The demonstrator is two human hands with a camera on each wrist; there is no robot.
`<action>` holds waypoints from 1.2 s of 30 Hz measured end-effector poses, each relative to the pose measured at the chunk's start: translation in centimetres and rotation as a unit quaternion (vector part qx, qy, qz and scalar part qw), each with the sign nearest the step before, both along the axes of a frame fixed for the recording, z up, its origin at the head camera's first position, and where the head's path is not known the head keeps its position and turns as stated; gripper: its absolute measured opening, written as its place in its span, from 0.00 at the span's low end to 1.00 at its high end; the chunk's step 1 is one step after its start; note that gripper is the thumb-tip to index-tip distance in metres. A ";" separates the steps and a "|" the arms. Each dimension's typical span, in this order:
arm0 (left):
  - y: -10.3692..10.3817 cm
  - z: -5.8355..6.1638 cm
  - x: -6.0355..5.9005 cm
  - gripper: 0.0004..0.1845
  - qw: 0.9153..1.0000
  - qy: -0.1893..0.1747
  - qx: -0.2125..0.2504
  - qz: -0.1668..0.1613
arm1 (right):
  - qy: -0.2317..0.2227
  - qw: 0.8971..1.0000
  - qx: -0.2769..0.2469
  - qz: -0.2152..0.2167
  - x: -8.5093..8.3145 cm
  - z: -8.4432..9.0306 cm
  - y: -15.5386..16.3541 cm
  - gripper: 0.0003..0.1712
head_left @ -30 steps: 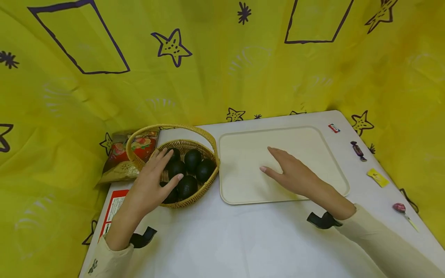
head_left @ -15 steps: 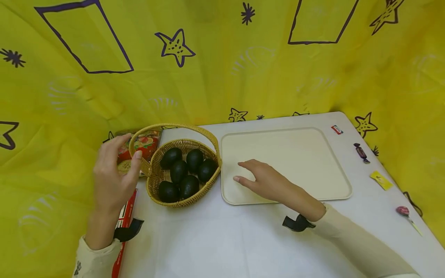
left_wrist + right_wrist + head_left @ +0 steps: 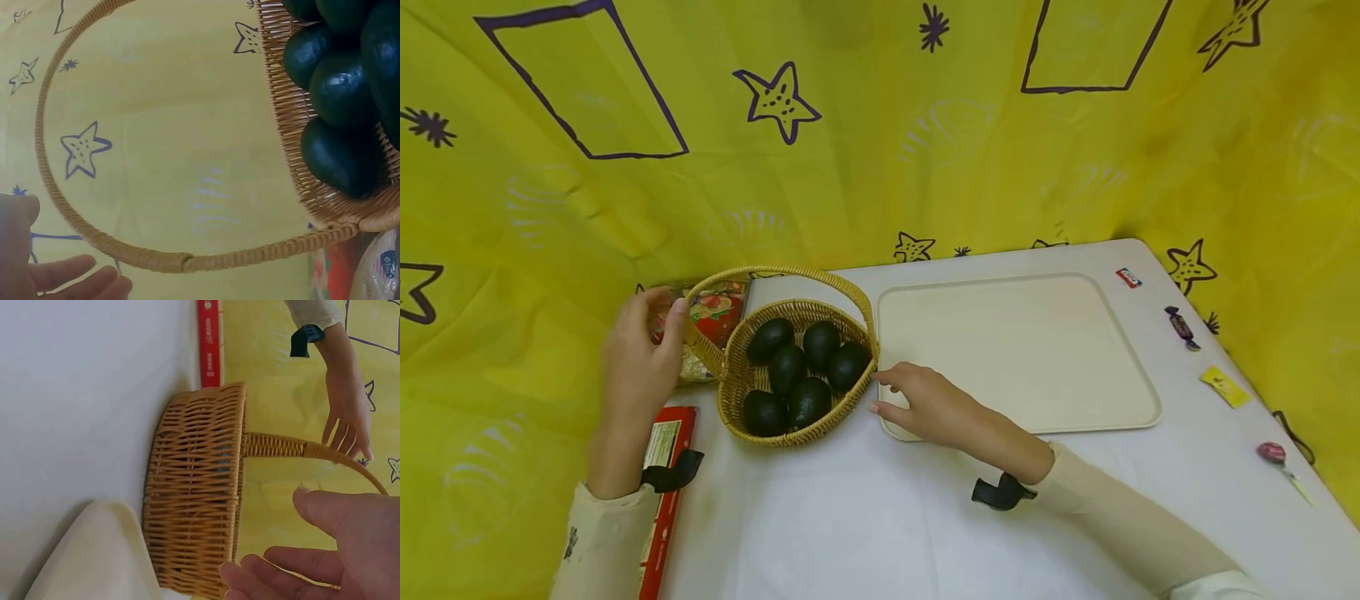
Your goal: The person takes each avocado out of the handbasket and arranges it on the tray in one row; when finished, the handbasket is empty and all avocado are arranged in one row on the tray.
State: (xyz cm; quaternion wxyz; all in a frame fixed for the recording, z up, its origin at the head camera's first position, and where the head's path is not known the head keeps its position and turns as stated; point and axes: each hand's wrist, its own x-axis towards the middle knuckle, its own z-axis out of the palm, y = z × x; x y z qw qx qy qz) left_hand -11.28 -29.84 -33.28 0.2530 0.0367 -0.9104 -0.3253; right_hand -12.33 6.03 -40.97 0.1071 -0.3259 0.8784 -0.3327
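A wicker basket (image 3: pixel 790 439) holding several dark green avocados (image 3: pixel 786 371) stands left of the middle of the table. Its arched handle (image 3: pixel 47 156) rises over it. Beside the left end of this handle is my left hand (image 3: pixel 643 358), thumb and fingers apart and nothing held. My right hand (image 3: pixel 928 404) hovers over the tray's near left corner, fingertips right at the basket's right rim, thumb spread from the fingers. From the right wrist view, the basket's woven side (image 3: pixel 194 494) faces that palm, and the left hand (image 3: pixel 350 415) appears beyond the handle.
A cream tray (image 3: pixel 1015 350) lies right of the basket. Behind the basket is a red and gold food packet (image 3: pixel 715 312); a red box (image 3: pixel 662 517) lies by the left forearm. Along the right edge are wrapped sweets (image 3: pixel 1182 327) and a lollipop (image 3: pixel 1272 452). Yellow patterned cloth (image 3: pixel 850 167) surrounds the table.
My left hand has moved left from above the avocados to beside the handle. The right hand has moved left across the tray to the basket's right rim.
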 end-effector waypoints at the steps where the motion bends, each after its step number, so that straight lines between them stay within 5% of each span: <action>1: 0.0 -0.1 -0.1 0.26 1.000 -0.014 0.005 0.000 | 0.000 1.000 -0.002 0.001 0.0 0.0 -0.2 0.28; 10: -0.3 -0.3 -0.9 0.32 0.997 -0.068 0.037 0.003 | 0.006 1.000 -0.010 0.019 -0.1 0.8 -2.5 0.30; 24: 0.1 -0.5 -1.1 0.32 0.996 -0.068 0.058 0.026 | 0.021 0.997 0.075 0.029 -2.1 0.6 -7.5 0.34; 30: 0.0 -0.5 -1.2 0.30 0.997 -0.056 0.055 0.028 | 0.040 0.987 0.142 0.057 -3.1 0.7 -9.7 0.33; 36: 0.1 -0.5 -1.1 0.31 0.997 -0.062 0.048 0.028 | 0.052 0.966 0.232 0.101 -3.9 0.6 -11.3 0.31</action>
